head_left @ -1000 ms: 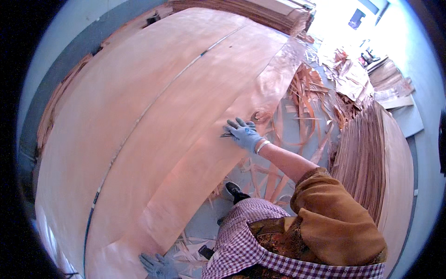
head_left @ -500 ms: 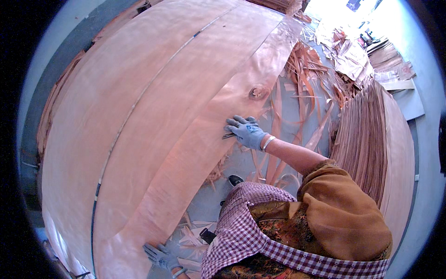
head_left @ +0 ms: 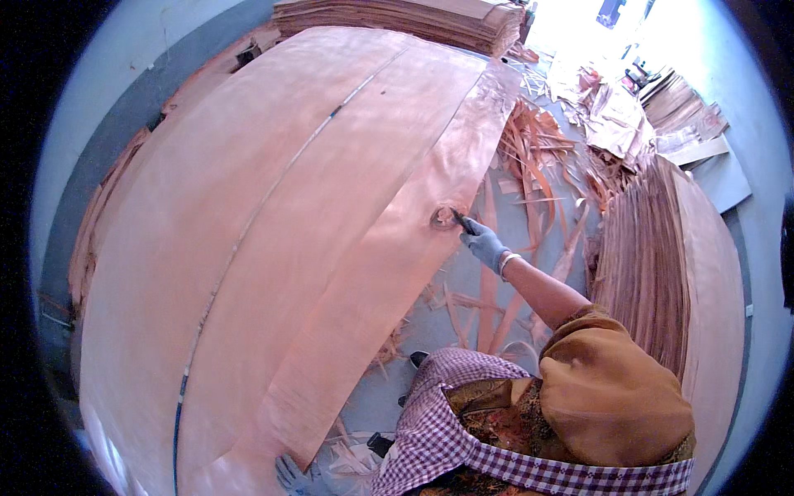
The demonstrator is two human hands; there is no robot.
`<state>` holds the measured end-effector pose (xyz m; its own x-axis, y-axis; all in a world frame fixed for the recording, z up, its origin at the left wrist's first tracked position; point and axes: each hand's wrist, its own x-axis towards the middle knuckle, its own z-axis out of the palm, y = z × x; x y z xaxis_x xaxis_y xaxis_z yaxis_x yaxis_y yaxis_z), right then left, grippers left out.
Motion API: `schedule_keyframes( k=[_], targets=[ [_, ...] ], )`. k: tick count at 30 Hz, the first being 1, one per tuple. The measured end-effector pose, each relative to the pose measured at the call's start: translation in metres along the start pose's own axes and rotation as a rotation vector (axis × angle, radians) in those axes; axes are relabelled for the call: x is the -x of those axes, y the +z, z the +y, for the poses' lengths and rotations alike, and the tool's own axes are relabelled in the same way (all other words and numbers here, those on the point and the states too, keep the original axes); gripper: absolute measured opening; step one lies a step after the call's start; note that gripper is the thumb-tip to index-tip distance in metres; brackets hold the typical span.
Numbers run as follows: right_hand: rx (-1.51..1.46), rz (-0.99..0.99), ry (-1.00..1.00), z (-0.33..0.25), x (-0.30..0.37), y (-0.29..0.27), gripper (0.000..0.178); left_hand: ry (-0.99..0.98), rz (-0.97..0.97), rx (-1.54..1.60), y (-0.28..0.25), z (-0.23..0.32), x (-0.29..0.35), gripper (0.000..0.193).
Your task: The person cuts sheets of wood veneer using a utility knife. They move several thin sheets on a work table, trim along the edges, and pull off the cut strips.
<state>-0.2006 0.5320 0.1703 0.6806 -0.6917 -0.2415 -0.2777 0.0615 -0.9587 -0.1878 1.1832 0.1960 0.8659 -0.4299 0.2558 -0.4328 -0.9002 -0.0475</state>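
A broad sheet of pinkish wood veneer covers the work surface, with a narrower veneer strip along its right side. Near that strip's right edge is a dark, rough knot. My right hand, in a grey-blue glove, is closed around a slim dark knife whose tip reaches the knot. Down at the lower edge of the picture, my gloved left hand lies beside the strip's near corner with fingers apart; part of it is cut off.
A long, thin rod with dark bands runs lengthwise over the sheet. To the right stands a tall veneer stack; another stack is at the far end. Loose offcut strips litter the floor between them.
My right hand has lifted off the veneer and moved up and right, bringing the knife tip to the knot. My left hand has shifted slightly down and right. The whole view has shifted.
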Motion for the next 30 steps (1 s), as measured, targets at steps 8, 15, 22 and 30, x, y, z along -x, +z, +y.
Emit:
schedule_keyframes(
  k=[8, 15, 22, 30],
  targets=[
    [0.043, 0.026, 0.004, -0.018, -0.006, -0.009, 0.026, -0.189, -0.256, -0.078, -0.004, -0.013, 0.017, 0.055],
    [0.156, -0.267, -0.352, -0.073, -0.083, 0.021, 0.027, -0.295, -0.176, -0.049, -0.021, 0.003, 0.030, 0.040],
    [0.438, -0.567, -0.622, -0.186, -0.100, 0.178, 0.021, -0.422, -0.061, -0.046, -0.050, 0.042, 0.041, 0.024],
    [0.325, -1.348, -0.060, -0.215, 0.104, 0.225, 0.040, -0.481, -0.027, -0.121, -0.044, 0.042, 0.051, 0.031]
  ],
)
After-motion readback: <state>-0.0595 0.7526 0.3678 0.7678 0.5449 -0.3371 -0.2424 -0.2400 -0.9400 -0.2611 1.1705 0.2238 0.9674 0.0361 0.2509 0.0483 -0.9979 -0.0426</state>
